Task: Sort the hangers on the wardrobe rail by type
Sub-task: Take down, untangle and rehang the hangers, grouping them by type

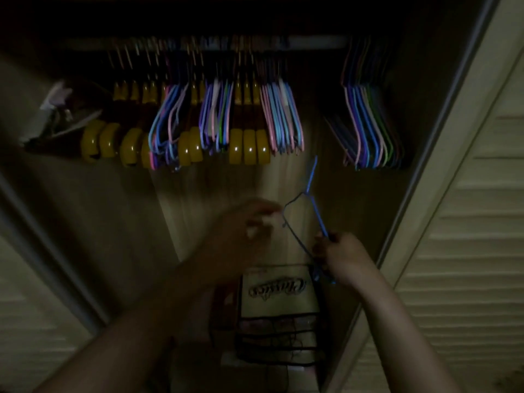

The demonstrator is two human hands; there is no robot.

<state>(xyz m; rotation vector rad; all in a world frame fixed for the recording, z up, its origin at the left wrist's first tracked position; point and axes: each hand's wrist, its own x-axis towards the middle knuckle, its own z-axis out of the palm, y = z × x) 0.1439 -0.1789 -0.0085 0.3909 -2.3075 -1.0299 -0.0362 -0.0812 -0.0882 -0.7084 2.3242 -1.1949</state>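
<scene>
The wardrobe rail (314, 42) runs across the top of a dim closet. Yellow wooden hangers (249, 146) hang on it mixed with bunches of thin coloured wire hangers (280, 120). A separate bunch of only wire hangers (368, 123) hangs at the right end. Below the rail my right hand (340, 256) grips a blue wire hanger (317, 214) by one arm, hook pointing up. My left hand (249, 222) is blurred beside the hanger's other corner, fingers curled; whether it touches the wire I cannot tell.
A louvred door (467, 251) stands open at the right, another at the lower left (34, 307). A box with lettering (278, 290) and a dark wire basket (278, 338) sit low in the closet. Bagged items (54, 114) lie at the left.
</scene>
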